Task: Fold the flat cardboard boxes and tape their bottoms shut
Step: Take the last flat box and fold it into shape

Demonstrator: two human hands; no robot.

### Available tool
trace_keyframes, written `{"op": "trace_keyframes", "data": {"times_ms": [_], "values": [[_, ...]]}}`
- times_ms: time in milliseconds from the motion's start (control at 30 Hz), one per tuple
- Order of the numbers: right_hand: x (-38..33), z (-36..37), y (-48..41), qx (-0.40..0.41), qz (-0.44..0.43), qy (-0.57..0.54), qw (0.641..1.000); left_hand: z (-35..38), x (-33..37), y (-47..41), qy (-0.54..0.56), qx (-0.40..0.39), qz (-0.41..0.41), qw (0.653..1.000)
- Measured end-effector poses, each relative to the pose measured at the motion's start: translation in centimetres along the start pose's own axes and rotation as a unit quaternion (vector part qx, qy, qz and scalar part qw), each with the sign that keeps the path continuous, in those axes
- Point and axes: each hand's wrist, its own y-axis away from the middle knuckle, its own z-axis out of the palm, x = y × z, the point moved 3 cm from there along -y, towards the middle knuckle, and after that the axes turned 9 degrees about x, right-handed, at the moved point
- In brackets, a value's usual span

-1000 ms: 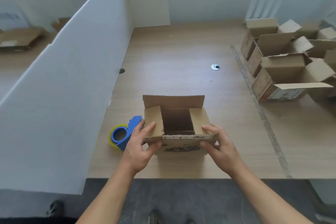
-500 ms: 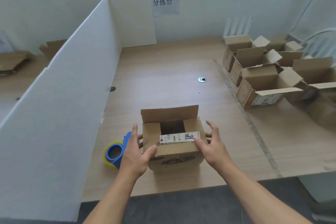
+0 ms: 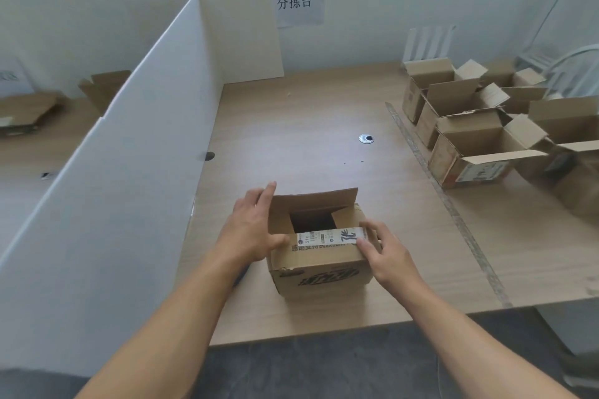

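Your left hand (image 3: 256, 230), fingers straight, touches the box (image 3: 319, 272) at 9 o'clock. Your right hand (image 3: 385, 253) presses flat at 3.

- Cardboard box (image 3: 319, 266): brown and erected, it stands at lower centre of the frame. The far flap is upright, and the side flaps and near flap are folded inward. A dark square opening remains.
- White label (image 3: 330, 236): runs along the near flap's edge.
- Erected boxes (image 3: 470, 152): clustered at upper right, top flaps open.

You: left hand (image 3: 251, 230) bare | left forearm (image 3: 168, 317) bare, lower left | right hand (image 3: 387, 253) bare | right forearm (image 3: 470, 334) bare, lower right
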Motion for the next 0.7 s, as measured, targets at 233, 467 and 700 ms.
{"op": "trace_keyframes", "data": {"times_ms": [233, 467, 700], "values": [[-0.6, 0.4, -0.1, 0.034, 0.032, -0.005, 0.999, 2.6, -1.0, 2.8, 0.001, -0.069, 0.049, 0.996], [-4.5, 1.4, -1.3, -0.033, -0.257, 0.291, 0.921, 4.0, -2.1, 3.4, 0.134, 0.035, 0.009, 0.990], [-4.6, 5.0, 0.5, -0.179, -0.279, 0.473, 0.816, 6.8, -2.0, 4.9, 0.317, 0.054, -0.127, 0.938]]}}
